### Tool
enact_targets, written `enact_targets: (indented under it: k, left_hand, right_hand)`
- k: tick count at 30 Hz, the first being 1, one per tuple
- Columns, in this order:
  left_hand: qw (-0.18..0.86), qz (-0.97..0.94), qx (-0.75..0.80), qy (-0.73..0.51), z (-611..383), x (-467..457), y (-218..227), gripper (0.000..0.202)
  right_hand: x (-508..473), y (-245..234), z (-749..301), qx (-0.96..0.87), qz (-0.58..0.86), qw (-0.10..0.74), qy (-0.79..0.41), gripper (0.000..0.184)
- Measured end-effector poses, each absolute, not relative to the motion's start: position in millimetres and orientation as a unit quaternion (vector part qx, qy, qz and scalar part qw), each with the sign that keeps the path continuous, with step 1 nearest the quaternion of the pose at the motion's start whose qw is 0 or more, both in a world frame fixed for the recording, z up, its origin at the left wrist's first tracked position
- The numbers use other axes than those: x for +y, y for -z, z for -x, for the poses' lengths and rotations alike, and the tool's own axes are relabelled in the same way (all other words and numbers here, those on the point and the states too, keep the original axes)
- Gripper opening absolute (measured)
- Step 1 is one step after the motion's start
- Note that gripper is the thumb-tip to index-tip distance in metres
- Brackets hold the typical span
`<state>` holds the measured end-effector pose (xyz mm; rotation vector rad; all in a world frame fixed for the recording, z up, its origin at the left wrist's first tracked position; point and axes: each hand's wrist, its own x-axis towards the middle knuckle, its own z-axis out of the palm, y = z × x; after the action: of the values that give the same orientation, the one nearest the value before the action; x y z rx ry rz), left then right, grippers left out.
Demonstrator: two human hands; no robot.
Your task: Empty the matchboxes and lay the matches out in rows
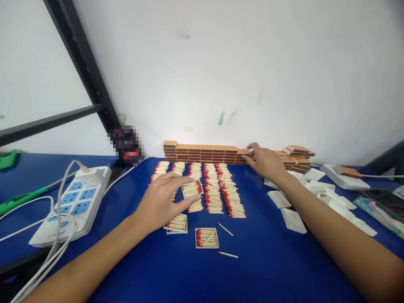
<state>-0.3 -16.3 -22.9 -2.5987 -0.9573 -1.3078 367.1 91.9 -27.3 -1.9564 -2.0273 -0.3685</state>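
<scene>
My left hand [164, 198] grips a white matchbox tray [192, 189] full of red-tipped matches between thumb and fingers, above the rows of matches [213, 189]. At the wall, my right hand [263, 160] has its thumb and fingers closed around a matchbox [242, 151] on the stacked row of brown matchboxes [202, 153]; part of that box is hidden. Below my left hand lie stacked filled trays [176, 223]. Another filled tray [206, 238] sits nearer me, with two loose matches beside it, one of them a single match [228, 254] toward the front.
White empty trays [293, 220] lie in a loose pile to the right, near more brown matchboxes [296, 162]. A white device [344, 176] and a phone [383, 200] are at far right. On the left are a power strip [72, 202], white cables and a green-handled tool [23, 201].
</scene>
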Motion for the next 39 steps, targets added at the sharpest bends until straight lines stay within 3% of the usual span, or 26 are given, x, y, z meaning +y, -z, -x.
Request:
enact_targets:
  k: [5,9,12,17,23,28,32,39]
  left_hand:
    - [0.037,0.846,-0.316,0.427,0.7,-17.5,21.4,0.035]
    - [0.038,0.838,-0.332,0.431,1.2,-17.9,20.4,0.034]
    - [0.039,0.834,-0.346,0.429,1.9,-16.9,20.6,0.034]
    - [0.033,0.838,-0.350,0.417,2.5,-15.2,21.7,0.034]
    - [0.043,0.837,-0.346,0.421,1.6,-14.9,21.5,0.034]
    - [0.051,0.837,-0.343,0.423,2.4,-13.8,22.3,0.036]
    - [0.044,0.839,-0.349,0.416,3.4,-13.0,22.9,0.034]
    - [0.039,0.839,-0.348,0.416,3.7,-13.1,21.5,0.034]
  right_hand:
    - [64.6,-3.2,-367.4,-0.726,0.668,0.131,0.100,0.026]
    - [9.4,-28.3,-341.9,-0.820,0.543,0.073,-0.165,0.033]
    - [-38.5,-30.9,-310.2,-0.844,0.471,0.027,-0.254,0.030]
    - [-80.2,-16.0,-277.0,-0.845,0.480,-0.011,-0.235,0.034]
    - [-75.7,-3.5,-272.6,-0.864,0.444,-0.023,-0.236,0.011]
    - [-70.2,2.1,-276.3,-0.875,0.424,-0.005,-0.233,0.014]
    - [-68.6,3.2,-277.4,-0.877,0.414,0.019,-0.243,0.006]
    - [-69.0,-3.4,-279.2,-0.873,0.414,-0.002,-0.257,0.012]
